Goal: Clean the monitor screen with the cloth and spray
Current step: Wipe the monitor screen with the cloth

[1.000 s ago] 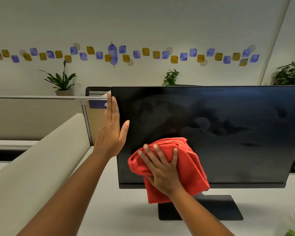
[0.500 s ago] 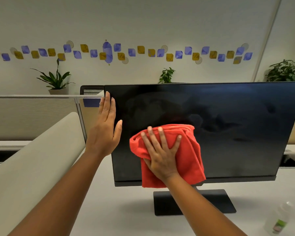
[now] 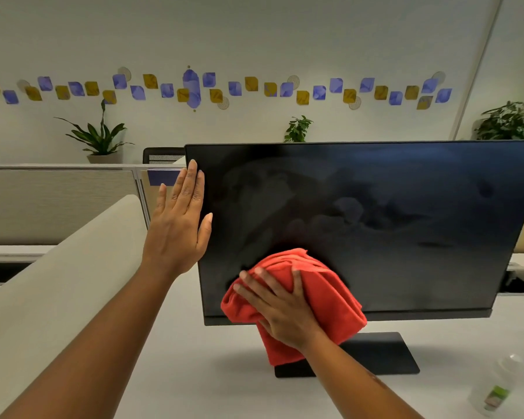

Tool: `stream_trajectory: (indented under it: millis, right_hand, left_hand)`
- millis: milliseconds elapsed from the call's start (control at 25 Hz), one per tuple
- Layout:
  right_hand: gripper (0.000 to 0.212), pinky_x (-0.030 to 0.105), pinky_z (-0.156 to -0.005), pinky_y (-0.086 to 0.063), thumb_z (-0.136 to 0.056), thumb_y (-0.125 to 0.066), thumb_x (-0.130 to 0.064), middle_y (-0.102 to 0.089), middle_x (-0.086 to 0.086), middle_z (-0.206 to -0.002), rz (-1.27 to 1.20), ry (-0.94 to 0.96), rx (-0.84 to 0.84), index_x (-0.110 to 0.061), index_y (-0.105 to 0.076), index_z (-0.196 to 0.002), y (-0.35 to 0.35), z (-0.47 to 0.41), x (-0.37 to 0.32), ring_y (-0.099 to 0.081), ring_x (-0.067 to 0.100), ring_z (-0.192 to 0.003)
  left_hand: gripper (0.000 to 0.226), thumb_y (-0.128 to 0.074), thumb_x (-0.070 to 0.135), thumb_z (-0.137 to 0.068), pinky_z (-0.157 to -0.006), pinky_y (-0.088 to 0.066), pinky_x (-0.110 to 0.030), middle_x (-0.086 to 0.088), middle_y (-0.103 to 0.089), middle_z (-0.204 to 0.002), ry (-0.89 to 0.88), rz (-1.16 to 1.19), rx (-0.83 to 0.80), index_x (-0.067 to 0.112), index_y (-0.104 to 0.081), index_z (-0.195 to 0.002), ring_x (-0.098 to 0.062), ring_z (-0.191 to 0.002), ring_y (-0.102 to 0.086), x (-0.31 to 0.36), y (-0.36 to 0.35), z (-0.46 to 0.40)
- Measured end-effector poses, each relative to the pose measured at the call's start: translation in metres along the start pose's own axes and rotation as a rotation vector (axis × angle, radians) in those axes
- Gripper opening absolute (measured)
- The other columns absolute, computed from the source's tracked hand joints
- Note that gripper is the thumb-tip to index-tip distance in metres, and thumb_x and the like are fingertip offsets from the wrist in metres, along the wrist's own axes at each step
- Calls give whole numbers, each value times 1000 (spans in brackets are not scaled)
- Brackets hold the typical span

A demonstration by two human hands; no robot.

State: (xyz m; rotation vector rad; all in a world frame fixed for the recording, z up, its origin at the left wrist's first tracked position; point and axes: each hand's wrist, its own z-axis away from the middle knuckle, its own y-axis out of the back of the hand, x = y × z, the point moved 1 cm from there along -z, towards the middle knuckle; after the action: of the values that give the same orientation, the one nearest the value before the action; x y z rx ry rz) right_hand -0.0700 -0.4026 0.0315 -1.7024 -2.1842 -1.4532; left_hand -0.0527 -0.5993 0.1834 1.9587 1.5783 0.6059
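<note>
Both hands are on the monitor [image 3: 375,225]: the left hand [image 3: 179,225] lies flat and open on its left edge, the right hand [image 3: 282,306] presses the cloth [image 3: 330,294] with spread fingers at the lower left of the screen. Most of the smeared screen runs wide to the right of the cloth, so I judge the right hand is the nearer one for it. One spray bottle [image 3: 496,388] stands on the tabletop [image 3: 194,373] at the far right; its content I cannot tell.
</note>
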Motion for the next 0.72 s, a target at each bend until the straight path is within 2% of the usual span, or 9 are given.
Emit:
stream_trajectory:
  millis: [120,200,360,440,560,640,720]
  right_hand:
    - [67,63,-106,11,-85,-38,-44,-19,-5,-153,-66,-98,10,-30,-12,-146,9,-17,-2,-13,22,-140]
    - [71,63,-106,7,-85,-46,-43,-21,-6,-154,-84,-34,12,-29,-12,-146,11,-25,-15,-11,22,-142]
    - [59,58,-109,2,-92,-38,-36,-23,-7,-154,0,205,-29,-28,-14,-145,8,-18,-21,-17,23,-143]
    - [58,57,-110,2,-92,-37,-32,-23,-7,-154,25,234,-45,-28,-16,-145,10,-7,-10,-17,22,-143]
    - [66,55,-110,2,-86,-49,-27,-26,-7,-153,51,175,-51,-28,-19,-145,12,16,18,-14,21,-142]
    - [67,51,-111,0,-84,-54,-24,-31,-5,-150,36,113,-50,-26,-24,-143,16,34,41,-4,22,-144]
    - [57,48,-112,0,-86,-45,-19,-34,-2,-148,-13,44,-32,-23,-31,-141,23,54,66,12,21,-143]
  left_hand:
    - [64,-21,38,-90,-116,-7,-42,-1,3,-152,30,15,-2,9,-6,-144,-17,-141,2,4,-5,0]
    - [65,-21,39,-90,-115,-7,-43,-2,4,-152,50,12,-1,8,-6,-145,-17,-141,3,5,-7,1]
    - [65,-19,41,-89,-115,-7,-46,-2,5,-152,59,-17,-2,10,-3,-144,-19,-141,3,6,-7,0]
    - [64,-20,41,-90,-115,-8,-47,-2,5,-152,56,-17,-3,11,-2,-144,-19,-141,2,6,-6,0]
    - [65,-24,39,-90,-115,-8,-48,-3,4,-153,70,-12,-16,10,-4,-144,-18,-141,3,10,-3,0]
    - [65,-25,39,-90,-115,-8,-48,-4,2,-154,89,-4,-24,9,-5,-145,-18,-141,3,12,-1,0]
    - [66,-23,40,-89,-115,-9,-48,-6,1,-155,99,0,-36,9,-6,-145,-19,-141,2,15,2,1]
